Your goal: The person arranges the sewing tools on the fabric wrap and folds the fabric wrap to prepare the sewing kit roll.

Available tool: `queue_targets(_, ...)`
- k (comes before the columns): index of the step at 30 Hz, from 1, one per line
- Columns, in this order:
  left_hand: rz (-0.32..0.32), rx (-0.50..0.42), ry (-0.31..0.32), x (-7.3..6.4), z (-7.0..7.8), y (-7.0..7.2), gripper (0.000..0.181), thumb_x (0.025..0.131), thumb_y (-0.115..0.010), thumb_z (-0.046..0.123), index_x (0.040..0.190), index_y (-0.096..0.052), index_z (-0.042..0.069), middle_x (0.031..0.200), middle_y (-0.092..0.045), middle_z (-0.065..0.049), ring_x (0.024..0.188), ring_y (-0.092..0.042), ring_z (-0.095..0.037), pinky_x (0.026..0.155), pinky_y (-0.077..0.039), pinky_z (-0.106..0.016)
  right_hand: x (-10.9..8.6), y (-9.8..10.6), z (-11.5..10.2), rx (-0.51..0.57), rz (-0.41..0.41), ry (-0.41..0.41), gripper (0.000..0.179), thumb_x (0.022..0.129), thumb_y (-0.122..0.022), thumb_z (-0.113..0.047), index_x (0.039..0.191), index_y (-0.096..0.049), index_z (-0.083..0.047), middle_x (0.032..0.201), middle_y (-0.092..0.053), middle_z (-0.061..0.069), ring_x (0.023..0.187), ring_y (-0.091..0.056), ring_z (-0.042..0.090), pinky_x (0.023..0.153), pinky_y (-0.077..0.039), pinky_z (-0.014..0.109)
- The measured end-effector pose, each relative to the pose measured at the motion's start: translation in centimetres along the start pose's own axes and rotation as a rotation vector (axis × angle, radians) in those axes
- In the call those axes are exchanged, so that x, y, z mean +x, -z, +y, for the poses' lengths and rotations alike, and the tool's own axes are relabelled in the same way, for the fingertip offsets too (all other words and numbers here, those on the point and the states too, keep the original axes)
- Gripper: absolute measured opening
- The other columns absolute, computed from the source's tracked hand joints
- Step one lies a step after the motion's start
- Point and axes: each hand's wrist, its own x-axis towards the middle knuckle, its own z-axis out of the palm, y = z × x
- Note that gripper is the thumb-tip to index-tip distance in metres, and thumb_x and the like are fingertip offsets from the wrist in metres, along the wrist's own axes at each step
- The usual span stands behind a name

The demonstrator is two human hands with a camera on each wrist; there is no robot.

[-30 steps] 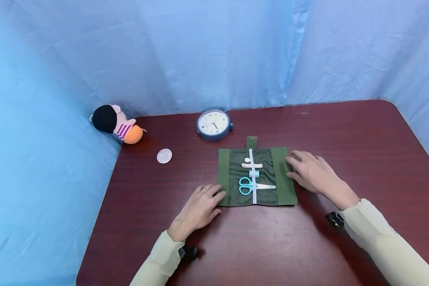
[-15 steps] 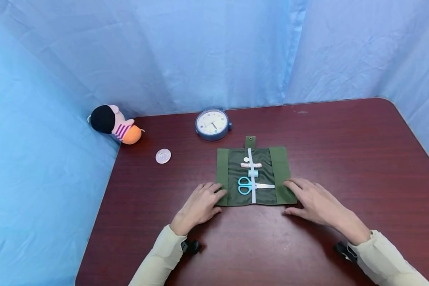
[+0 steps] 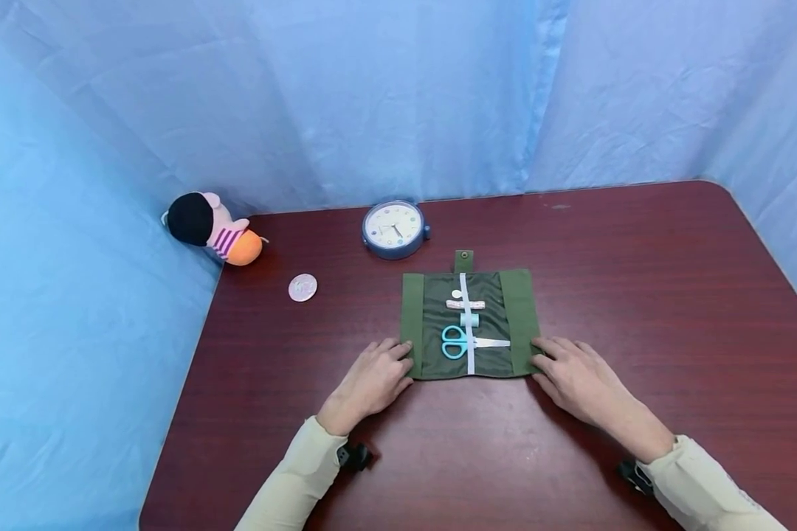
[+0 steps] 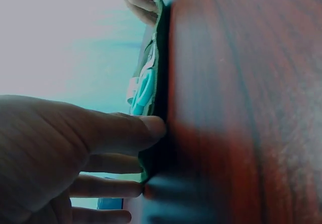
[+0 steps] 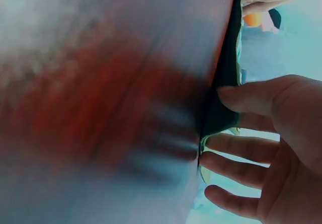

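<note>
Shifted toward the near side, the right hand point(image 3: 581, 380) now pinches one near corner of the unfolded green sewing kit point(image 3: 521, 317) while the left hand point(image 3: 370, 376) pinches the other, holding it evenly between them, scissors point(image 3: 491, 343) secured by a white elastic strap point(image 3: 471, 365).

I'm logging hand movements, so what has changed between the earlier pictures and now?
The right hand has moved along the right edge of the green sewing kit toward the person; its thumb and fingers now hold the near right corner. The left hand stays at the near left corner. Clock, plush toy and round disc stayed put.
</note>
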Motion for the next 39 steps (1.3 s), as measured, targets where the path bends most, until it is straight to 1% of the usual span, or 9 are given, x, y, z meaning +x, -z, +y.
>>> queue_targets(4, 0.012, -0.02, -0.009, 0.1, -0.2, 0.0, 0.012, 0.094, -0.068, 0.026, 0.092, -0.076, 0.017, 0.127, -0.071, -0.003, 0.115, -0.065, -0.021, 0.088, -0.056, -0.039, 0.2, 0.1, 0.0, 0.01, -0.009, -0.014, 0.012, 0.086, -0.073, -0.017, 0.095, -0.076, -0.008, 0.119, -0.072, 0.016, 0.108, -0.068, 0.034, 0.087, -0.055, 0.052)
queue_targets(7, 0.029, -0.056, -0.006, 0.4, -0.6, 0.2, 0.014, 0.096, -0.066, 0.022, 0.086, -0.074, 0.017, 0.123, -0.074, 0.0, 0.112, -0.068, -0.02, 0.088, -0.056, -0.039, 0.5, 0.3, 0.3, 0.041, -0.02, -0.033, 0.012, 0.087, -0.073, -0.015, 0.096, -0.077, -0.008, 0.118, -0.073, 0.015, 0.107, -0.069, 0.034, 0.085, -0.056, 0.052)
queue_targets(14, 0.061, -0.155, -0.042, 1.1, -1.8, 0.5, 0.015, 0.095, -0.067, 0.018, 0.081, -0.07, 0.016, 0.101, -0.078, 0.0, 0.098, -0.071, -0.021, 0.079, -0.056, -0.042, 1.3, 0.0, 1.8, 0.089, 0.094, 0.099, 0.004, 0.078, -0.078, -0.008, 0.082, -0.076, -0.01, 0.099, -0.074, 0.01, 0.086, -0.067, 0.028, 0.073, -0.054, 0.042)
queue_targets(17, 0.065, -0.189, -0.048, 1.4, -2.3, 0.4, 0.014, 0.096, -0.067, 0.019, 0.083, -0.07, 0.015, 0.086, -0.076, 0.0, 0.089, -0.071, -0.021, 0.074, -0.055, -0.041, 1.7, -0.1, 2.3, 0.117, 0.098, 0.1, 0.005, 0.079, -0.077, -0.007, 0.077, -0.073, -0.01, 0.091, -0.069, 0.006, 0.078, -0.059, 0.024, 0.069, -0.049, 0.039)
queue_targets(21, 0.056, -0.247, -0.028, 1.7, -2.9, 0.2, 0.017, 0.098, -0.064, 0.02, 0.082, -0.069, 0.014, 0.075, -0.069, 0.001, 0.079, -0.068, -0.02, 0.072, -0.055, -0.039, 2.1, 0.1, 2.9, 0.166, 0.0, 0.013, 0.009, 0.085, -0.074, -0.009, 0.077, -0.071, -0.01, 0.085, -0.061, 0.003, 0.076, -0.054, 0.019, 0.071, -0.046, 0.038)
queue_targets(25, 0.037, -0.325, -0.004, 2.0, -3.4, 0.1, 0.021, 0.099, -0.062, 0.018, 0.08, -0.067, 0.011, 0.07, -0.064, 0.0, 0.074, -0.066, -0.02, 0.071, -0.054, -0.037, 2.5, 0.2, 3.4, 0.25, -0.135, -0.085, 0.01, 0.091, -0.07, -0.013, 0.082, -0.074, -0.011, 0.085, -0.063, 0.0, 0.08, -0.06, 0.018, 0.076, -0.051, 0.041)
queue_targets(29, 0.036, -0.362, 0.0, 2.5, -3.8, 0.1, 0.023, 0.099, -0.062, 0.016, 0.077, -0.063, 0.009, 0.067, -0.06, 0.0, 0.072, -0.064, -0.02, 0.071, -0.053, -0.036, 2.9, 0.4, 3.9, 0.328, -0.238, -0.166, 0.014, 0.095, -0.066, -0.018, 0.083, -0.072, -0.014, 0.084, -0.063, -0.003, 0.078, -0.06, 0.013, 0.072, -0.051, 0.039)
queue_targets(33, 0.017, -0.348, 0.012, 2.9, -3.9, -0.1, 0.025, 0.099, -0.061, 0.015, 0.075, -0.06, 0.011, 0.069, -0.058, 0.0, 0.076, -0.062, -0.021, 0.073, -0.052, -0.036, 3.4, 0.6, 4.4, 0.397, -0.32, -0.225, 0.026, 0.097, -0.064, -0.024, 0.072, -0.061, -0.018, 0.072, -0.054, -0.006, 0.066, -0.048, 0.009, 0.059, -0.041, 0.031)
queue_targets(39, -0.03, -0.373, 0.05, 3.5, -4.2, -0.8, 0.025, 0.099, -0.06, 0.015, 0.075, -0.059, 0.012, 0.072, -0.056, 0.0, 0.079, -0.059, -0.02, 0.076, -0.05, -0.035, 4.2, 0.9, 5.0, 0.448, -0.428, -0.319, 0.042, 0.099, -0.06, -0.031, 0.062, -0.045, -0.02, 0.059, -0.037, -0.008, 0.054, -0.035, 0.008, 0.052, -0.031, 0.026)
